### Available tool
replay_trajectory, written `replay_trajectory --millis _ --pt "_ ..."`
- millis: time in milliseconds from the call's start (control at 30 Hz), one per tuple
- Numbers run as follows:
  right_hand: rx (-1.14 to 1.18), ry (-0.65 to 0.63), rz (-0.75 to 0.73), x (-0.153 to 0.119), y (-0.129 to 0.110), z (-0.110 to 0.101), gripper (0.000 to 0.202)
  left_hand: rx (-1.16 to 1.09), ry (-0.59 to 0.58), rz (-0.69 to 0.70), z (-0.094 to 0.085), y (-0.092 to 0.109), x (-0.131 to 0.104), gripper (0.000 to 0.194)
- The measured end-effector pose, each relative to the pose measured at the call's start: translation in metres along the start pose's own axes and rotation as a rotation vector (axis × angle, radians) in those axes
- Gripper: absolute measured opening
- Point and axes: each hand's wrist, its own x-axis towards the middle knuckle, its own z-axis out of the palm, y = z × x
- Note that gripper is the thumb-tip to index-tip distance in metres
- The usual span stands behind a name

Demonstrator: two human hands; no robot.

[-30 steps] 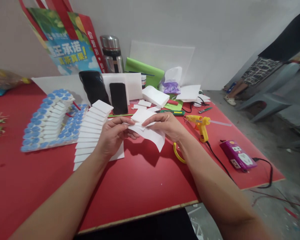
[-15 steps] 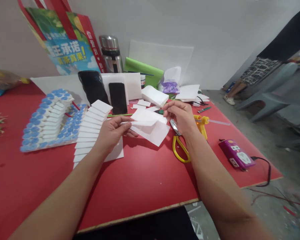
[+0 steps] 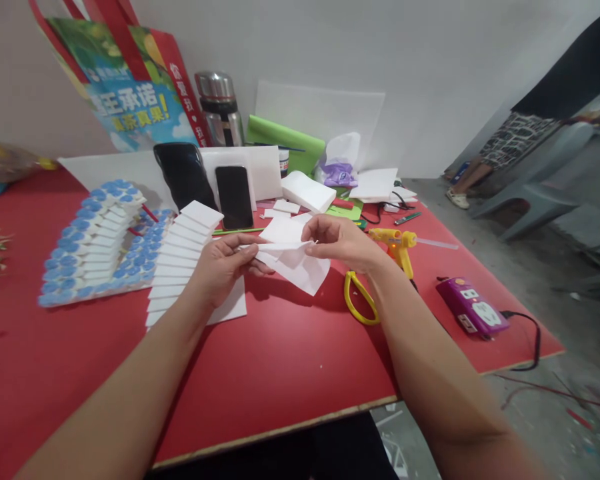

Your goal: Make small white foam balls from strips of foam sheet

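Thin white paper (image 3: 305, 270) hangs over the red table, folded along its upper edge. My left hand (image 3: 230, 263) pinches its left end between thumb and fingers. At the right end of the fold, my right hand (image 3: 337, 241) is closed on the paper with thumb and fingertips. Left of my left hand, white stepped strips (image 3: 175, 273) lie fanned out over a white sheet. Yellow-handled scissors (image 3: 361, 300) lie below my right wrist, their blades hidden. A yellow glue gun (image 3: 399, 243) with a lit orange spot stands just right of that wrist.
On the red table (image 3: 280, 373) are a blue-and-white stepped model (image 3: 95, 247), a leaning phone (image 3: 234, 197), a steel flask (image 3: 221, 110), a printed bag (image 3: 135, 87) and a purple power socket (image 3: 473, 310). A person's legs (image 3: 485, 160) and a grey chair (image 3: 540, 193) are beyond.
My right hand has moved left and down onto the paper, where its fingers now close. The paper's upper edge looks more folded. My left hand keeps its hold.
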Motion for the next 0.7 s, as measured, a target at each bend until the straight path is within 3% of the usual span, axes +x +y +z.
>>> replay_trajectory --millis 233,400,500,600,700 --pt "0.012 0.142 -0.026 0.0032 0.0010 -0.0023 0.017 0.030 -0.005 -0.006 -0.0007 -0.0011 -0.0016 0.032" --pt "-0.029 0.124 -0.078 0.0021 -0.0009 -0.0005 0.025 0.041 -0.016 -0.004 -0.0021 -0.0026 -0.0002 0.033" --pt "-0.082 0.101 -0.070 0.0024 0.0008 -0.0006 0.014 0.050 -0.002 -0.008 -0.0024 -0.0031 0.0004 0.033" --pt "0.067 0.100 -0.107 0.0025 0.0008 -0.0029 0.010 0.062 -0.008 0.000 -0.0029 -0.0029 0.0003 0.034" --pt "0.119 0.112 -0.112 0.0020 -0.0008 0.0005 0.019 0.096 -0.043 0.010 -0.0017 -0.0034 -0.0011 0.034"
